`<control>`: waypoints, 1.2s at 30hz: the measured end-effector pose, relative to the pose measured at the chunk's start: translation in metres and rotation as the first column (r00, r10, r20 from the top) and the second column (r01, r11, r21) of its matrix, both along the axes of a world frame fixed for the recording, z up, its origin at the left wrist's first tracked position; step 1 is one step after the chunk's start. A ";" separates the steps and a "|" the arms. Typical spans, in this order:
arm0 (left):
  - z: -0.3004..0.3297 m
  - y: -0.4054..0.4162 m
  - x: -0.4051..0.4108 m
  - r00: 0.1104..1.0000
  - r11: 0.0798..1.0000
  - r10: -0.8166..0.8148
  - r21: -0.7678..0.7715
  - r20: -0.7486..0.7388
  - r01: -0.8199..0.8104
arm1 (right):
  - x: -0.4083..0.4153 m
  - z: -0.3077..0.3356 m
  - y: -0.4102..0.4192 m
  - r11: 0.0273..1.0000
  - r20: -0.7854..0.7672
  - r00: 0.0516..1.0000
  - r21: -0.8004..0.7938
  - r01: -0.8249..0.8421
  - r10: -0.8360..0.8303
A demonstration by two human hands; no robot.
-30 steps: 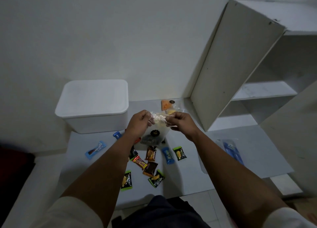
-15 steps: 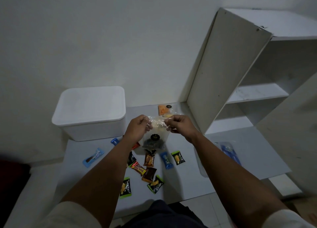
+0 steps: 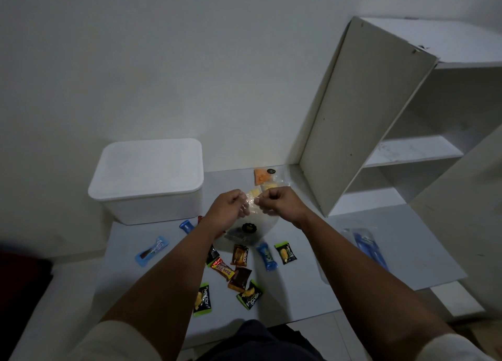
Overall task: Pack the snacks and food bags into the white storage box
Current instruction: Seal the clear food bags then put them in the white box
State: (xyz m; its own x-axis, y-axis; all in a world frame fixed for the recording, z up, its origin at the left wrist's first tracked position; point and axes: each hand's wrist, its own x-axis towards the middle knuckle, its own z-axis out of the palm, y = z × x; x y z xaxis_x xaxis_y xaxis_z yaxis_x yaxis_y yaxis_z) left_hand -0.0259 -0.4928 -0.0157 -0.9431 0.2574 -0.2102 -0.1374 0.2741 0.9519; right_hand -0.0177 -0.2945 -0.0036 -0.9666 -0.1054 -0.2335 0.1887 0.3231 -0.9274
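While the box (image 3: 146,181) sits lidded, your left hand (image 3: 226,207) and right hand (image 3: 277,200) both pinch the clear bag (image 3: 245,226) above the snacks (image 3: 239,268).

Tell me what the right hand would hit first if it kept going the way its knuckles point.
Probably the left hand: the right hand faces it across the clear food bag that both grip. Depth is unclear.

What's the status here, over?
Both hands pinch clear bag top. Box lidded. Snacks loose on table.
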 end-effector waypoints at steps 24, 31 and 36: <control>0.009 0.002 -0.006 0.993 0.987 -0.072 -0.151 -0.096 0.057 | -0.002 0.015 -0.016 0.997 -0.100 0.994 0.060 -0.041 0.047; 0.011 0.002 -0.007 0.989 0.981 -0.139 -0.144 -0.054 0.130 | -0.002 0.008 -0.015 0.999 -0.113 0.993 0.028 -0.025 0.028; 0.008 -0.004 -0.011 0.998 0.998 0.007 -0.069 -0.054 -0.010 | -0.001 0.003 -0.005 1.000 -0.041 0.999 0.001 0.025 -0.025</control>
